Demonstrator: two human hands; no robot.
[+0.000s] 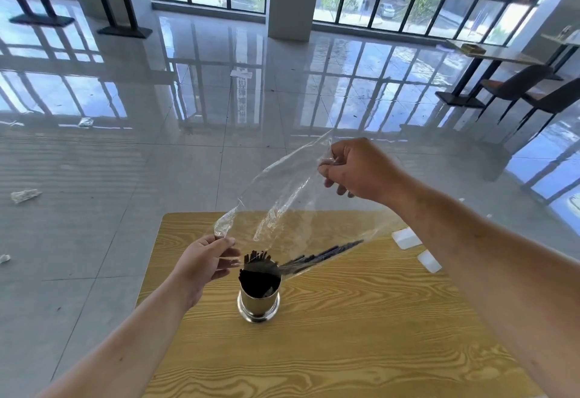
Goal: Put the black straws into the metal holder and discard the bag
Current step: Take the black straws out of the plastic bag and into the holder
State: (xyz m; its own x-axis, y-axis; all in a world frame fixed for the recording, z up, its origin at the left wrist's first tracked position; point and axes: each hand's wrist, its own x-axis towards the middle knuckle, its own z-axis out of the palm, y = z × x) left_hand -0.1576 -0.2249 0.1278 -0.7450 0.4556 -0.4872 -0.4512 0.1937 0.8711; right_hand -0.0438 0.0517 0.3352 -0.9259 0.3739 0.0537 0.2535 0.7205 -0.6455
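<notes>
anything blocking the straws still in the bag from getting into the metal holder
Nothing visible does. The remaining straws in the bag point down at the rim of the metal holder, though the straws already inside crowd its mouth.

Black straws, silver holder, yellow wood grain

Black straws (320, 256) show through the clear bag (282, 190); the holder (258, 303) is shiny silver, the table (361, 319) yellow with brown grain, and two small, possibly white pieces (405, 238) lie there.
</notes>
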